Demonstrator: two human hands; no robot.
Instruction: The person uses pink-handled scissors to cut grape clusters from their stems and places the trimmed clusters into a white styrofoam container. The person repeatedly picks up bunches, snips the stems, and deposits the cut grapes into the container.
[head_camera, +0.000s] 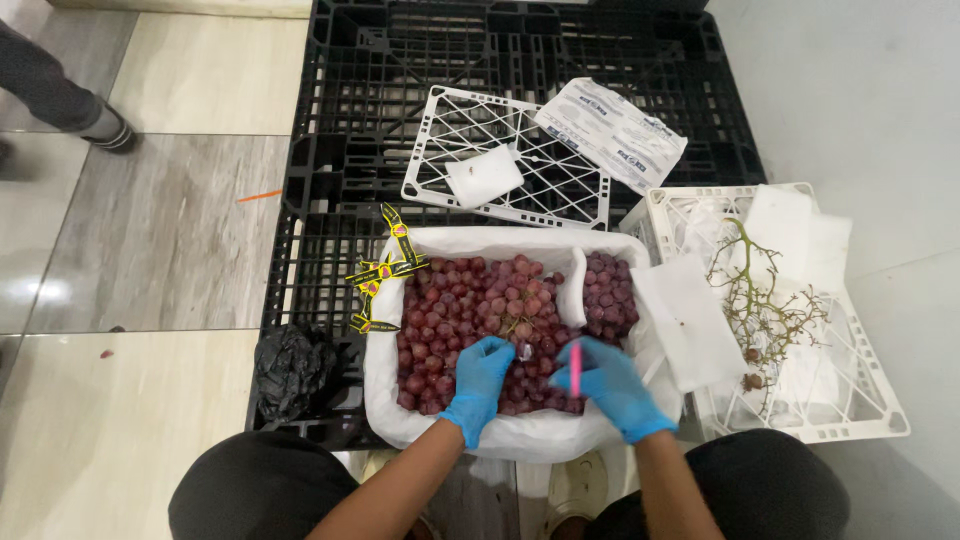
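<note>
Gloved left hand rests loosely open on soft, bruisable red grapes; right hand, fingers closed, holds pink scissors. Best gripped by stems.

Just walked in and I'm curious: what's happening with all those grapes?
A person in blue gloves is working over a white-lined crate full of red grapes, which sits on a black pallet. The left hand rests on the grapes, and the right hand holds a thin pink tool over them. A bare grape stem lies in a white crate alongside.
</note>
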